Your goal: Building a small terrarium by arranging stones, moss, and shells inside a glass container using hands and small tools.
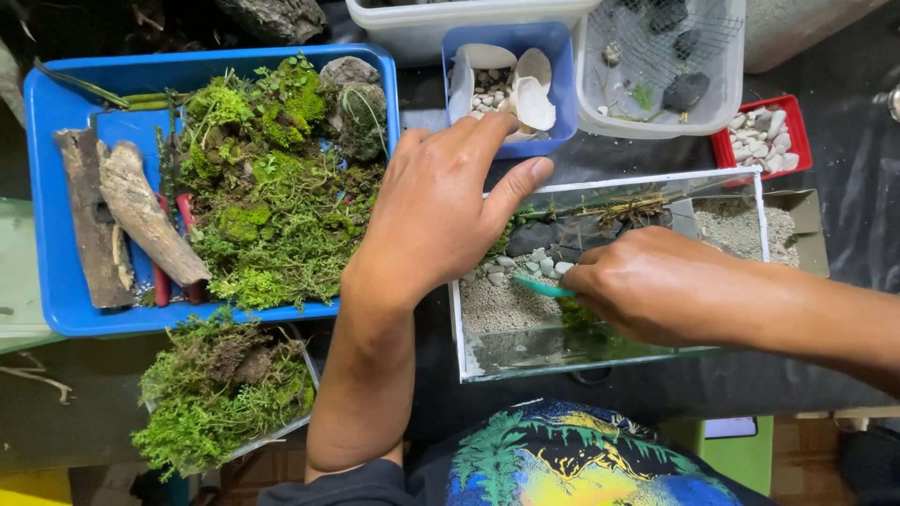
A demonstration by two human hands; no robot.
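A small glass tank [755,211] lies on the dark table, holding pale sand, white pebbles, a dark rock, twigs and a clump of green moss [577,314]. My right hand [656,286] is inside the tank, gripping a thin teal tool [542,288] whose tip rests near the pebbles and moss. My left hand [441,206] rests on the tank's left rim, fingers spread, thumb pointing over the glass edge, holding nothing.
A blue tray [52,281] at left holds moss, driftwood pieces and a stone. A clear tray of moss [220,389] sits near the front. Behind are a blue tub of shells and pebbles [553,66], a clear tub with dark stones [656,117] and a red dish of white pebbles [764,136].
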